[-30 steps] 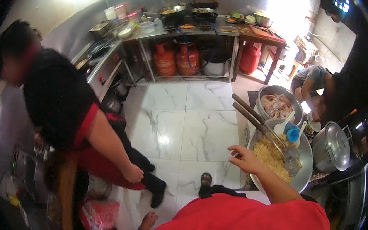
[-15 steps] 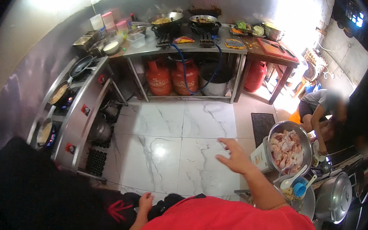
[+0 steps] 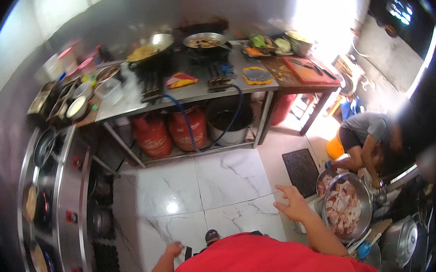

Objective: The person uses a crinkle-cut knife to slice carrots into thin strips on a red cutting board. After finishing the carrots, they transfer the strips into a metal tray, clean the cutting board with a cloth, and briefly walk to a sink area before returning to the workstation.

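My right hand (image 3: 292, 204) is held out over the tiled floor, fingers apart and nothing in it. Just beyond it is a large metal bowl of raw meat pieces (image 3: 344, 207), with a smaller bowl of meat (image 3: 326, 180) behind. Low at my left side, my left hand (image 3: 174, 249) has its fingers curled in; whether anything is inside them is hidden. A thin dark piece (image 3: 188, 253) shows beside it, too small to name. One of my feet (image 3: 212, 236), in a dark sandal, is on the floor in front of my red shirt.
Ahead stands a steel counter (image 3: 130, 105) with two woks (image 3: 150, 46) on burners and red gas cylinders (image 3: 151, 135) beneath. Left is a stove (image 3: 66, 201) with pans. A red cutting board with knives (image 3: 312, 71) lies right. A person (image 3: 367, 128) crouches near a black mat (image 3: 300, 167).
My view has moved forward, so the counter and stove are closer. The figure in black at my left has gone out of view. My right hand stays spread.
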The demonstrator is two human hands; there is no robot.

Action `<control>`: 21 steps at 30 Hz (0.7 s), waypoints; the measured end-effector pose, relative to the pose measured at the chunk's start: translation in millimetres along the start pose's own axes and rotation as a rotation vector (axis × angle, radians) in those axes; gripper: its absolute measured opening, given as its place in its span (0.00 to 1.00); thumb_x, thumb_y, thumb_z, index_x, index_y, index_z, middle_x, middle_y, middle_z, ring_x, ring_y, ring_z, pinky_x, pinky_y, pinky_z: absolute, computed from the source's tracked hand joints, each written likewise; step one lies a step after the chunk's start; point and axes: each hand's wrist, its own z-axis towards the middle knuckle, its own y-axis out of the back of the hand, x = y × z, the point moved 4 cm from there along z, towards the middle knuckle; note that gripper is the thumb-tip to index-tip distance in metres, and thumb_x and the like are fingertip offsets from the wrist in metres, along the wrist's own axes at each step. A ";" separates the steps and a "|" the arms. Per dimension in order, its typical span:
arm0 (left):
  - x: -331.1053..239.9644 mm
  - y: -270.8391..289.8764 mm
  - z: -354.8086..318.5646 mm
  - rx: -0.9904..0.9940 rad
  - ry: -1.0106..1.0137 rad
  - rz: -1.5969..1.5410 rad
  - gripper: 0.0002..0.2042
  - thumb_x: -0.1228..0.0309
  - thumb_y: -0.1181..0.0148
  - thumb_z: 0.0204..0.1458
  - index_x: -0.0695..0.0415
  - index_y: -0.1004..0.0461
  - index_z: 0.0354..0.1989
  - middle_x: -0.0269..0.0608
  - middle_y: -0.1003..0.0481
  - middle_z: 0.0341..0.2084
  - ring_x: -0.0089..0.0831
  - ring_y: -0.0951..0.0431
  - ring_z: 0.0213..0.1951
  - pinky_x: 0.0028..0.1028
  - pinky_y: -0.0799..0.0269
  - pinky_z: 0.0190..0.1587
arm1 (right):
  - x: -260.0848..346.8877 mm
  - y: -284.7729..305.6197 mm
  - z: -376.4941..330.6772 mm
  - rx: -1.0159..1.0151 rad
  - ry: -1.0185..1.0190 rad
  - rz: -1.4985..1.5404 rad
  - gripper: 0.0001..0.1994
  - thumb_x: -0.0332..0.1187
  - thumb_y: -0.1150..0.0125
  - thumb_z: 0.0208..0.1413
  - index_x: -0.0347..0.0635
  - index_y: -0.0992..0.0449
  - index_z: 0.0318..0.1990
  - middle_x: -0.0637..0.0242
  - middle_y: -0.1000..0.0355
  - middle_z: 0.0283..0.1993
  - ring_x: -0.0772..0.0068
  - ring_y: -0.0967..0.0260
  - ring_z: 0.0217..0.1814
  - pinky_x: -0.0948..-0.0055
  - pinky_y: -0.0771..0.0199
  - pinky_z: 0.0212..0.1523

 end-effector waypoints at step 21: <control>-539.9 235.4 270.2 0.151 -0.443 -0.234 0.19 0.62 0.43 0.49 0.59 0.29 0.47 0.50 0.27 0.40 0.40 0.25 0.41 0.32 0.31 0.46 | -123.4 169.8 466.7 -0.112 0.144 -0.177 0.37 0.48 0.35 0.40 0.58 0.41 0.61 0.37 0.50 0.61 0.37 0.51 0.62 0.53 0.46 0.60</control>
